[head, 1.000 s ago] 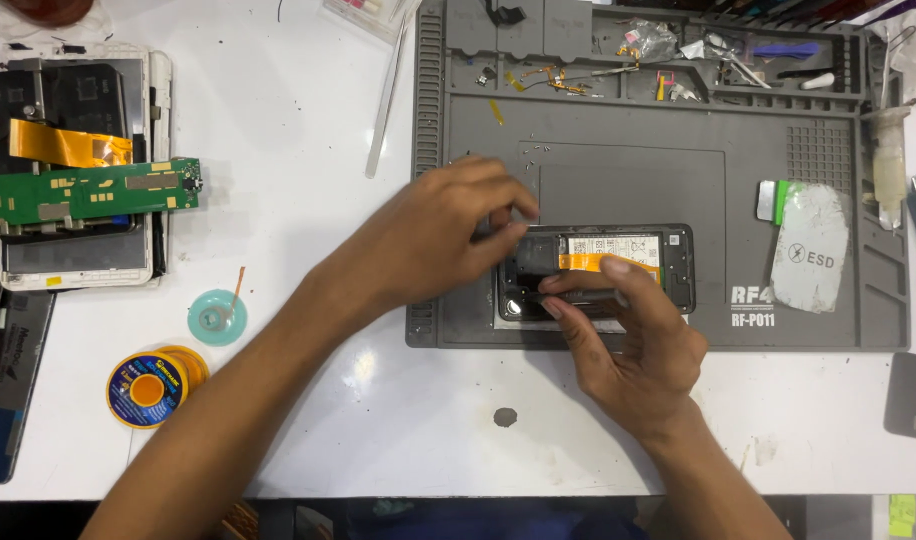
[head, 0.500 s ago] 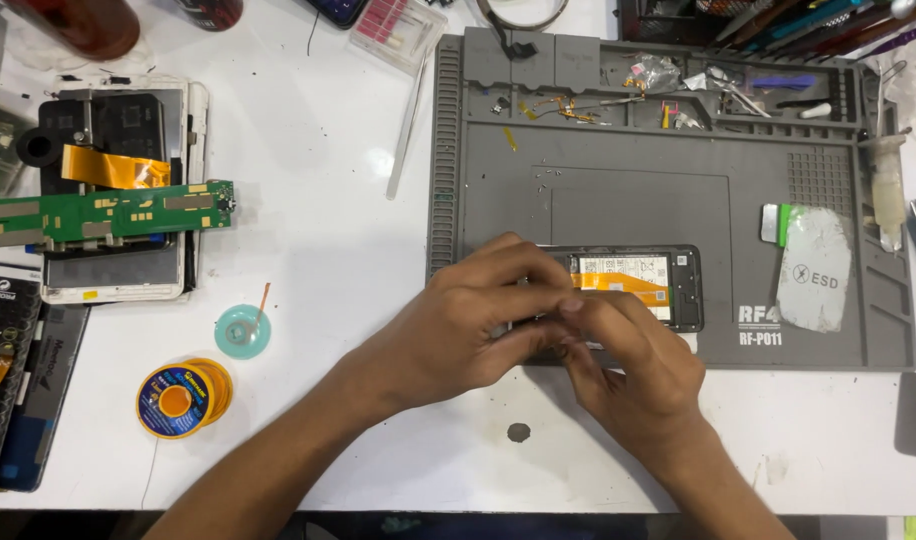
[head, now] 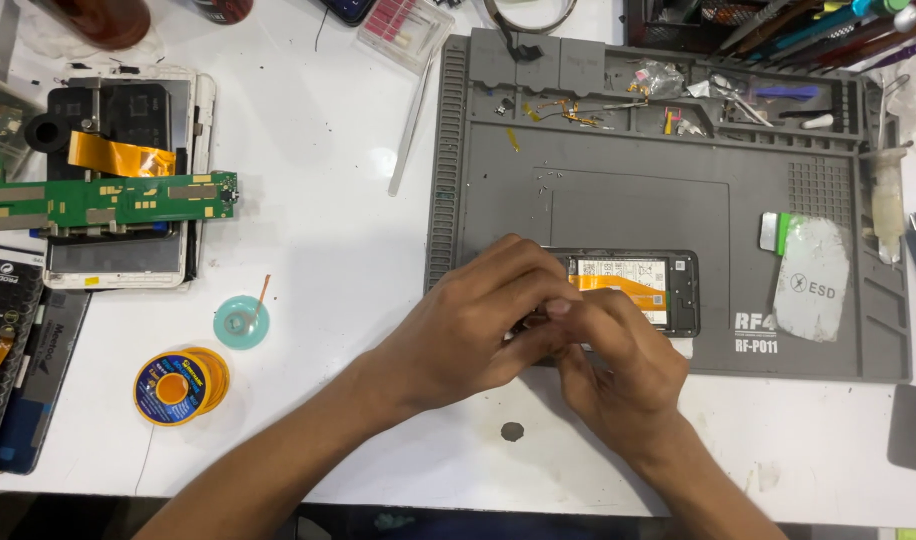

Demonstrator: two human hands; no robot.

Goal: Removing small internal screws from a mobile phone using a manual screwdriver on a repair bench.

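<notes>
Single head-worn view, steeply downward and close over the white worktable (head: 318, 200) and grey repair mat (head: 618, 200)

Two bare arms show, with no sleeves on them at all. The left hand (head: 468, 325) has no glove, no ring and no watch. The right hand (head: 618, 375) is bare too, with nothing on its wrist. The fingers (head: 523, 262) are bare, with short nails. Both forearms are bare all the way down.
</notes>
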